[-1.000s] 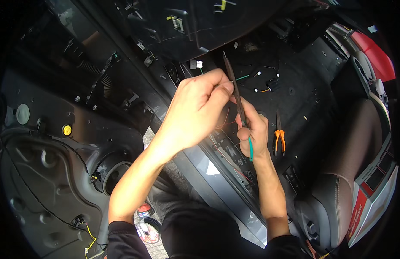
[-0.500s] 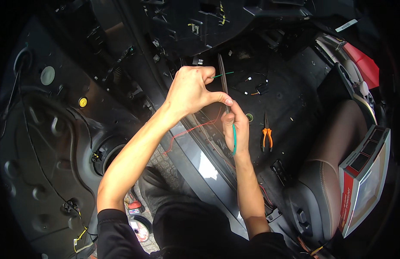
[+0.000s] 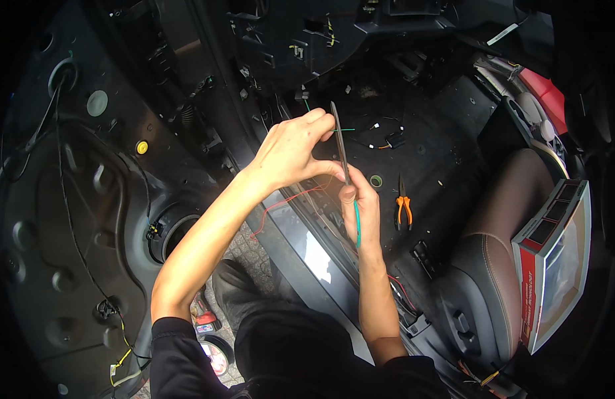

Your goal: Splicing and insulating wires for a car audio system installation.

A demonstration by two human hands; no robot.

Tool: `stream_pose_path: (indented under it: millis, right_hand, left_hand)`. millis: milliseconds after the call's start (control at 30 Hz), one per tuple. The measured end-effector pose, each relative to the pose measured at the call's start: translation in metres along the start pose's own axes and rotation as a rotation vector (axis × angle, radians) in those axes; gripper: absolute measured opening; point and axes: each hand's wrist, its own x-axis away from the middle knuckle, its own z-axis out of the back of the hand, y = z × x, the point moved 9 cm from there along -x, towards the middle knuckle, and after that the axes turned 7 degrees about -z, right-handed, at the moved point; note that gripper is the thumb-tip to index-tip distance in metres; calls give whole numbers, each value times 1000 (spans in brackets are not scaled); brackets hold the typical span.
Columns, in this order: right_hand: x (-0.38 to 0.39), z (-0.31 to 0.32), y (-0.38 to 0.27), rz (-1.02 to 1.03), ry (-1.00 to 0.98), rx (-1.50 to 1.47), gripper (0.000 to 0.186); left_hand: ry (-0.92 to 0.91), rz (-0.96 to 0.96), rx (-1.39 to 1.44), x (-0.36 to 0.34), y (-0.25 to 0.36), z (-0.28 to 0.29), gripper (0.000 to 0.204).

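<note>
In my right hand (image 3: pixel 367 216) is a pair of scissors (image 3: pixel 340 143) with teal handles, its long blades pointing away from me. My left hand (image 3: pixel 287 146) has its fingers closed on a thin green wire (image 3: pixel 346 130). The short end of that wire sticks out to the right and crosses the blades. My left thumb reaches to the scissors near my right fingers. Thin red wires (image 3: pixel 274 211) run below my left hand. Whether the blades are fully closed is hard to make out.
Orange-handled pliers (image 3: pixel 404 211), a small green tape roll (image 3: pixel 376 181) and a wire connector (image 3: pixel 390 139) lie on the dark car floor. A brown seat (image 3: pixel 510 209) with a red and grey box (image 3: pixel 550 269) stands right. The door panel (image 3: pixel 75 219) fills the left.
The scissors and both hands have come slightly nearer to me. The green wire still lies across the blades. The whole view has shifted a little.
</note>
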Motion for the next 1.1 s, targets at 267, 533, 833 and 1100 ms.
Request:
stream_pose_path:
  millis: [267,533,833,1100]
  right_hand:
    - [3,-10,8,21,39,-151,71]
    - [0,25,33,-124,274,-567,74]
    - [19,62,8,84,204,44,82]
    - [8,44,-20,179,61,297,79]
  left_hand:
    - [6,-83,55,-7,-6,5,66]
    - [197,-22,19,14,-14,-5,70]
    - [167,-71,293,-7,-2,7,23]
    - [188,-15,323,-5,-11,3,22]
